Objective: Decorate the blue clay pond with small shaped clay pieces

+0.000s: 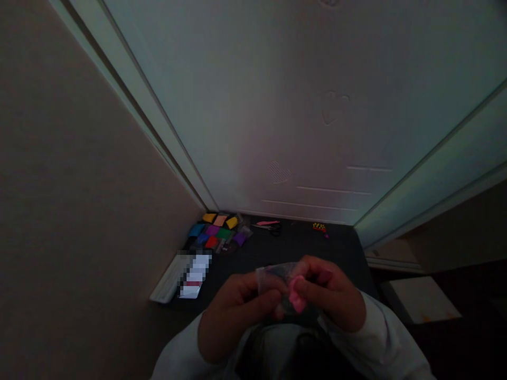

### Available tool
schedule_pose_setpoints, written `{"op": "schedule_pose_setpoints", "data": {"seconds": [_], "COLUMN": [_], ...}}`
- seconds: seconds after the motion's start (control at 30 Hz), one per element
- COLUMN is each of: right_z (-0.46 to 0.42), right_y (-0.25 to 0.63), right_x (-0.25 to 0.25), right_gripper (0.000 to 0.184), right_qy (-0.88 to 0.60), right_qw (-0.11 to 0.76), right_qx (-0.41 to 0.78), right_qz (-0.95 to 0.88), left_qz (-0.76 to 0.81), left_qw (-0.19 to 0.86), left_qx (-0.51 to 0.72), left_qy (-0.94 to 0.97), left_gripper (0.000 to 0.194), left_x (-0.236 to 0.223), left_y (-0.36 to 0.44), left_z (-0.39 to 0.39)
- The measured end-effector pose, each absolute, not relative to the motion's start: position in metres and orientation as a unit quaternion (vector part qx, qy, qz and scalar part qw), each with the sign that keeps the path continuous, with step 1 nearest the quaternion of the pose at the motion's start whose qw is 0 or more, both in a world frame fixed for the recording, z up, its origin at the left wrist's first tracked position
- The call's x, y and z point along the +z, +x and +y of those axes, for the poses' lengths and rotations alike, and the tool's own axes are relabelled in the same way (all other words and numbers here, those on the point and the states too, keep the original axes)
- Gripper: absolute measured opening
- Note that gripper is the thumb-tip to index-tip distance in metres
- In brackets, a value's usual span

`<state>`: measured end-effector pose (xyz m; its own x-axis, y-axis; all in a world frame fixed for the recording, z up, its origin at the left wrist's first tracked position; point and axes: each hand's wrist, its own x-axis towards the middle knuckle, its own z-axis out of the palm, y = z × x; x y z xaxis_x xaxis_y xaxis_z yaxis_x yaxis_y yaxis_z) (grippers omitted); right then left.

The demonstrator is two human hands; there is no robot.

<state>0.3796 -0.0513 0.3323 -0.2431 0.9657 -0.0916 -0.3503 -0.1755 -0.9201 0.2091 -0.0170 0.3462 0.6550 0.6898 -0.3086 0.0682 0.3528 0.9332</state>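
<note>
- The left hand (pixel 235 316) is being angled inward near the dark desk (pixel 235 265), a bag (pixel 277 271) being pinched by its thumb and fingers.
- The bag's thin, see-through plastic is being held between both hands.
- A lumpy, bright pink piece (pixel 297 301) is being pinched by the curled right hand (pixel 336 293), at the bag's right side.

The view is dim, the white panel (pixel 245 95) palest, lower right near-black.
</note>
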Motion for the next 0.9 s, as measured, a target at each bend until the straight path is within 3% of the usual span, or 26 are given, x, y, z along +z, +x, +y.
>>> {"op": "schedule_pose_setpoints", "data": {"seconds": [0.3,0.47,0.63,0.9], "right_z": [-0.044,-0.036,-0.041,-0.046], "right_y": [0.368,0.358,0.36,0.378], "right_x": [0.318,0.306,0.302,0.287], "right_gripper": [0.014,0.017,0.018,0.028], "right_qy": [-0.382,-0.398,-0.42,-0.492], "right_qw": [0.557,0.569,0.524,0.435], "right_qx": [0.621,0.598,0.621,0.517], "right_qz": [-0.398,-0.4,-0.404,-0.549], "left_qz": [0.428,0.441,0.456,0.391], "left_qw": [0.675,0.662,0.647,0.701], "left_qx": [0.309,0.296,0.272,0.225], "left_qy": [0.515,0.528,0.546,0.553], "left_gripper": [0.016,0.015,0.015,0.019], "left_x": [0.338,0.333,0.326,0.301], "left_y": [0.206,0.209,0.214,0.222], "left_z": [-0.015,-0.012,-0.008,0.002]}}
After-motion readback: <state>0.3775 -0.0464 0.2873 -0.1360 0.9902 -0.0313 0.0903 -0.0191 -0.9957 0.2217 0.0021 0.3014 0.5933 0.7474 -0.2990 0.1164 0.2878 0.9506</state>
